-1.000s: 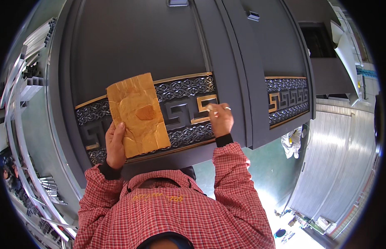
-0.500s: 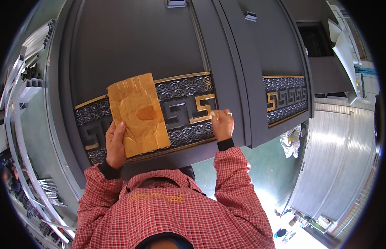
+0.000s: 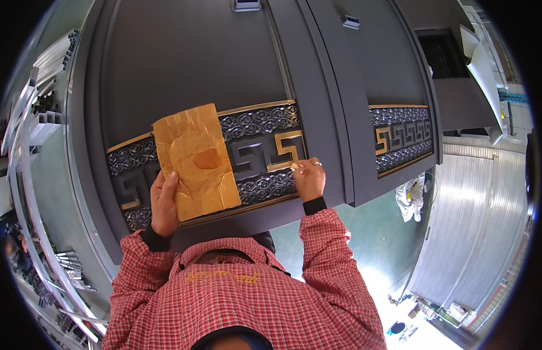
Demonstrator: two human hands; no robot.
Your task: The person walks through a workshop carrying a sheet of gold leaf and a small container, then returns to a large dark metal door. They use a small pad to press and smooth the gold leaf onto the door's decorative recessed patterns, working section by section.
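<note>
My left hand (image 3: 164, 204) grips a creased piece of cardboard (image 3: 192, 189) by its lower left edge, thumb on top. A wet-looking orange-brown patch (image 3: 207, 158) marks its middle. The cardboard covers part of a decorated band on a dark grey door panel (image 3: 189, 64). In my right hand (image 3: 309, 179), a small pale wad, perhaps cloth or sponge, is pinched between the fingertips. It touches the lower right end of a gold key-pattern figure (image 3: 281, 138). Beside that figure, another key figure (image 3: 249, 160) is dark grey. Embossed black scrollwork (image 3: 259, 121) runs above and below, edged by gold strips.
A second dark panel (image 3: 393, 70) with a similar band, one figure gold, adjoins on the right. Metal profiles (image 3: 49, 119) lie on racks at the left. A crumpled white wrapping (image 3: 410, 197) and a large ribbed pale sheet (image 3: 463, 216) are at the right.
My right hand has moved slightly down and left along the gold figure with the pale wad. My left hand and the cardboard have barely shifted.
</note>
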